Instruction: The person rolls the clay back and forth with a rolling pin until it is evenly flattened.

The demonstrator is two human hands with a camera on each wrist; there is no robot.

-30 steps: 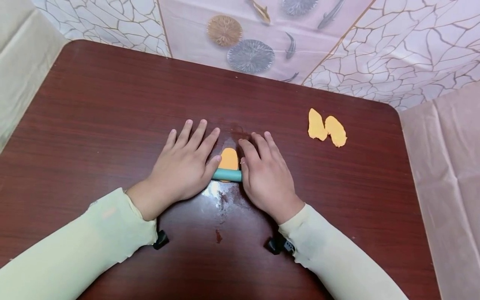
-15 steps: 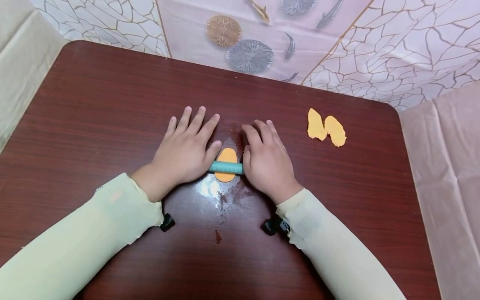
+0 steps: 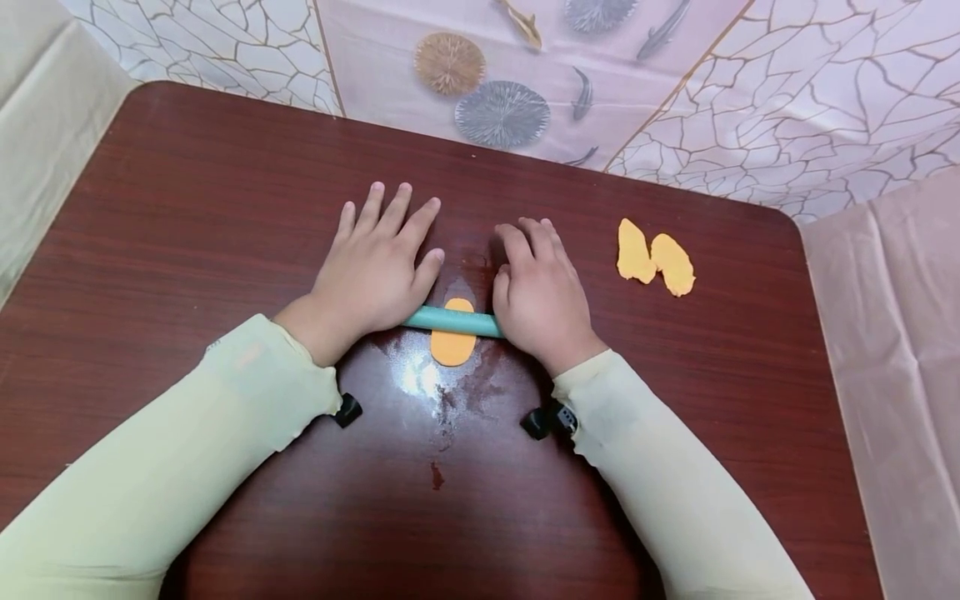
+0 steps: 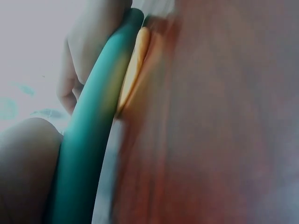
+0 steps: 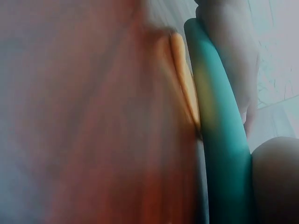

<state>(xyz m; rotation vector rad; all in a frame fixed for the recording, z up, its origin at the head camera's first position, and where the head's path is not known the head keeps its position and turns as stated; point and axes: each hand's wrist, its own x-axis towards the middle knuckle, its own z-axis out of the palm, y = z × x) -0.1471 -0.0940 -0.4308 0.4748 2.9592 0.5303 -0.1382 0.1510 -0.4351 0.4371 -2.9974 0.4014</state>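
A green rolling rod (image 3: 450, 320) lies crosswise over a flat orange oval of dough or clay (image 3: 453, 348) near the middle of the table. On the rod's left end rests my left hand (image 3: 372, 271), palm down with its fingers spread straight. My right hand (image 3: 543, 296) presses the right end, fingers extended forward and slightly bent. Both palms hide the rod's ends in the head view. The left wrist view shows the green rod (image 4: 93, 116) against the edge of the orange piece (image 4: 134, 70). From the right wrist, the rod (image 5: 219, 116) also overlaps the orange piece (image 5: 184, 77).
Two flat, ragged orange pieces (image 3: 635, 252) lie side by side at the right back of the dark wooden table (image 3: 225, 183). A wet, shiny smear (image 3: 442, 387) spreads around the oval. Patterned cloth (image 3: 495, 67) hangs behind the table's back edge.
Both hands have moved forward, away from the body, rolling the green rod from the oval's near end toward its far end. More of the oval's near part now shows.
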